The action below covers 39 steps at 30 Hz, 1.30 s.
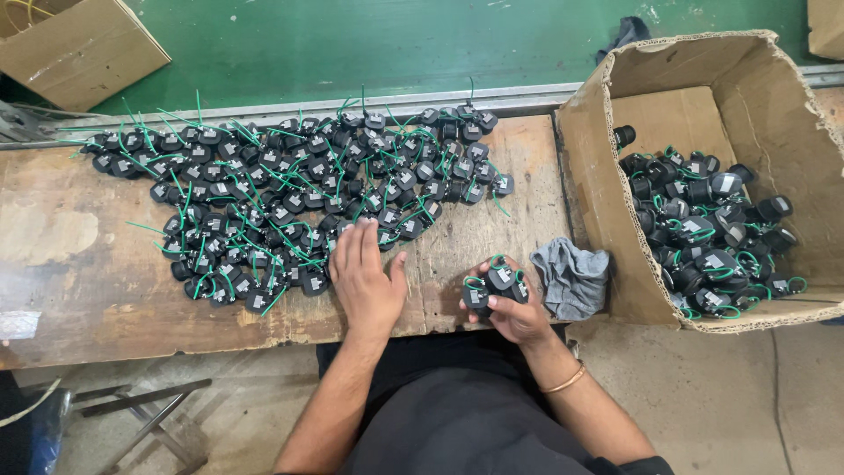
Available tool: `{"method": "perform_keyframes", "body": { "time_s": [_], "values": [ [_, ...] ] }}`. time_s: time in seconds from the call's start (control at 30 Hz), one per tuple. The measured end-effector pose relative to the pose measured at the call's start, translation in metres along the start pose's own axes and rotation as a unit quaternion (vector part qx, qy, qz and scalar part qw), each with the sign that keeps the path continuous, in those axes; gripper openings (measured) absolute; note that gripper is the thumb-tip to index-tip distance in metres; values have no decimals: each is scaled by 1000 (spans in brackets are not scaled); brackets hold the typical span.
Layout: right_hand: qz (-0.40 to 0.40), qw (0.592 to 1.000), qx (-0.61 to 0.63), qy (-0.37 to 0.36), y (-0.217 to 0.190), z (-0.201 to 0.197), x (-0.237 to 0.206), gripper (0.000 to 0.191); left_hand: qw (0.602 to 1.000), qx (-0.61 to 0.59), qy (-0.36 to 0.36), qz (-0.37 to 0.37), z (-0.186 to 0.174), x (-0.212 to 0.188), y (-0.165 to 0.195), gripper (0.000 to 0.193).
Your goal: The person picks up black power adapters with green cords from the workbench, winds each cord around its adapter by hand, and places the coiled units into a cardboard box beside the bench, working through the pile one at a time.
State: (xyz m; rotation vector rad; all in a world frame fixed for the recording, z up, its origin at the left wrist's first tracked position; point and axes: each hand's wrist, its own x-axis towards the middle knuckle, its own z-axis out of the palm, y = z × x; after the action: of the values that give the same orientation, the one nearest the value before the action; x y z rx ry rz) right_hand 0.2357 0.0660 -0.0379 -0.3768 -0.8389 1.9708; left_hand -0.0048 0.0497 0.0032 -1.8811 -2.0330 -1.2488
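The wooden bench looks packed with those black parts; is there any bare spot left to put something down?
Yes. The bench is bare at its left end, beside the pile of black parts with green wires, and between the left hand and right hand. A narrow strip shows above the grey rag. The cardboard box is crowded.

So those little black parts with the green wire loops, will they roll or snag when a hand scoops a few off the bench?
Probably snag: in the pile the green wires cross one another, so neighbours may drag along. They look light, since the right hand holds several black parts at once. Their rounded bodies might roll if pushed, though the wires would likely check that. The left hand rests flat at the pile's edge.
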Motion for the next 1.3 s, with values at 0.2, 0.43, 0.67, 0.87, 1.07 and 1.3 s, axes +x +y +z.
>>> {"method": "perform_keyframes", "body": {
  "time_s": [0.2,0.43,0.67,0.87,1.07,1.3],
  "values": [
    [12,999,29,8,1,-2,1,52,999,-27,-16,14,13,-12,-14,25],
    [25,985,167,29,6,-3,4,56,989,-149,2,17,10,-9,-15,20],
    [23,985,168,31,6,-6,5,55,993,-94,-23,62,-10,9,-11,17],
    [11,986,164,25,7,-7,4,56,982,-187,-19,0,-4,17,-6,14],
    [-18,984,162,68,5,-2,6,61,879,-473,-34,-46,5,11,26,16],
    [-35,992,100,63,4,6,3,70,925,-360,-5,120,9,9,63,19]
  ]
}}
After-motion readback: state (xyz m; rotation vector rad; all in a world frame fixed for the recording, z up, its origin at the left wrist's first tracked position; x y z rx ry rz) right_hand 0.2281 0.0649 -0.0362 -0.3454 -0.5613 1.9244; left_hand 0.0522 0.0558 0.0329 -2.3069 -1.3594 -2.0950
